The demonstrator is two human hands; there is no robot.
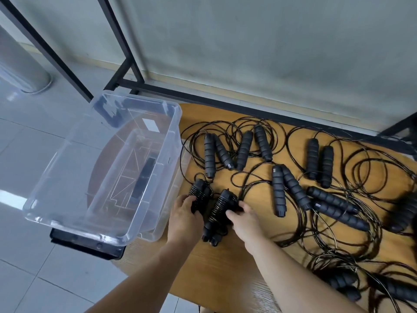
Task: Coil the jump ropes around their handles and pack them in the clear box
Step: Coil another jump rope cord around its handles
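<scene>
Two coiled jump ropes [212,206] lie on the table [225,267] just beside the empty clear box [108,168], my left hand [184,219] and right hand [244,221] fingers curled gripping one each, likely bunching them for packing.

no readable text anywhere, white sticker [150,124] on the clear box [67,168] blank, small handle label [274,170] too blurred
</scene>
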